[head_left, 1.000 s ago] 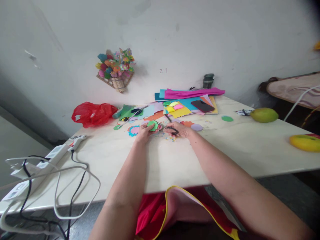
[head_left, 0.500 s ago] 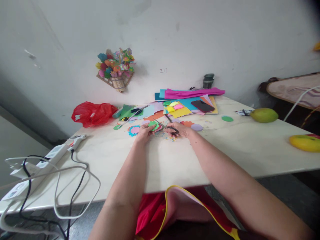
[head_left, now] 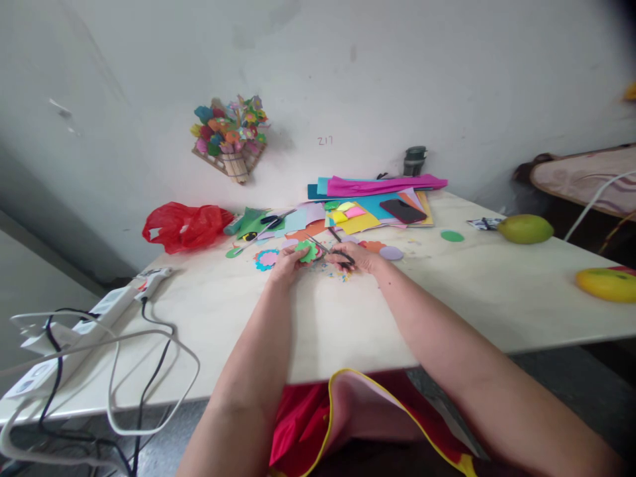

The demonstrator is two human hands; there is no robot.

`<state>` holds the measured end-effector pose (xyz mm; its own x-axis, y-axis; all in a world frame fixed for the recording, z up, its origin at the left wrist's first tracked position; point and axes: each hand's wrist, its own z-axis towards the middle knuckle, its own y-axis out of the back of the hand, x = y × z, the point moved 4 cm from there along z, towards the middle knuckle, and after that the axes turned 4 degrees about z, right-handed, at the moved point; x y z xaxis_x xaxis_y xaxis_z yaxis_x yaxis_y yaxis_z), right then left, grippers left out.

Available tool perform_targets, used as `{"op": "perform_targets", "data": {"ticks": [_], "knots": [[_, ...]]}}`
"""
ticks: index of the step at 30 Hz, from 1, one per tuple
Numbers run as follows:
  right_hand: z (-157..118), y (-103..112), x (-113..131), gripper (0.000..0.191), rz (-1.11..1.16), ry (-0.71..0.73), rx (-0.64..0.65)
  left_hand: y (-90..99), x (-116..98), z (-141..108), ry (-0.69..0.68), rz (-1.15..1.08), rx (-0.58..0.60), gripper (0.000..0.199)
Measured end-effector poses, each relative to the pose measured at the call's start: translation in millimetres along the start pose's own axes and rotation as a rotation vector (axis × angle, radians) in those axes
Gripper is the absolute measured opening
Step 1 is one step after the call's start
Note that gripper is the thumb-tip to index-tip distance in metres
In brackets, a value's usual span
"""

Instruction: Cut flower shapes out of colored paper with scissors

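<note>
A: Where is the green cut-out (head_left: 307, 251), seen from the left hand (head_left: 288, 262)?

B: Right at its fingertips, on the side facing the other hand. The thumb presses on its face, so it is pinched by the part nearest the palm, with the scalloped edge showing beyond the grip

A: And the right hand (head_left: 355, 257)?

B: Curled round the black handles of the scissors (head_left: 322, 250), fingers bent in. The blades point away from the palm, up and to the left, reaching just beside the green cut-out (whether they touch its edge I cannot tell, it is too small)

A: What lies under all that?

B: The pale tabletop (head_left: 342, 331), with tiny coloured scraps (head_left: 344, 277) strewn just below the right hand. A lavender oval (head_left: 391, 253) lies past that hand, to its right

A: And on the left?

B: A blue scalloped piece (head_left: 267, 260) with a pink middle, flat just beside the left hand. Farther left and back sits a red plastic bag (head_left: 186, 227)

A: Anything beyond the hands?

B: Coloured sheets (head_left: 365, 223) in a loose pile, a dark phone (head_left: 403, 211) on top of them, and a green disc (head_left: 452, 236) well apart on the right
</note>
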<state>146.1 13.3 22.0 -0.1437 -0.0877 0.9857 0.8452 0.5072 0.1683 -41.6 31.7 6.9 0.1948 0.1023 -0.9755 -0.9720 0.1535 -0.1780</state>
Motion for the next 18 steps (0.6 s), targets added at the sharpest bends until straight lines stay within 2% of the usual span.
{"op": "perform_targets", "data": {"ticks": [8, 18], "knots": [[1.1, 2.3, -1.7, 0.031, 0.049, 0.0, -0.046, -1.3, -0.1, 1.8, 0.053, -0.053, 0.0, 0.02], [0.4, 2.7, 4.4, 0.028, 0.132, -0.023, -0.189, -9.6, -6.9, -3.6, -0.008, -0.088, 0.039, 0.035]]}}
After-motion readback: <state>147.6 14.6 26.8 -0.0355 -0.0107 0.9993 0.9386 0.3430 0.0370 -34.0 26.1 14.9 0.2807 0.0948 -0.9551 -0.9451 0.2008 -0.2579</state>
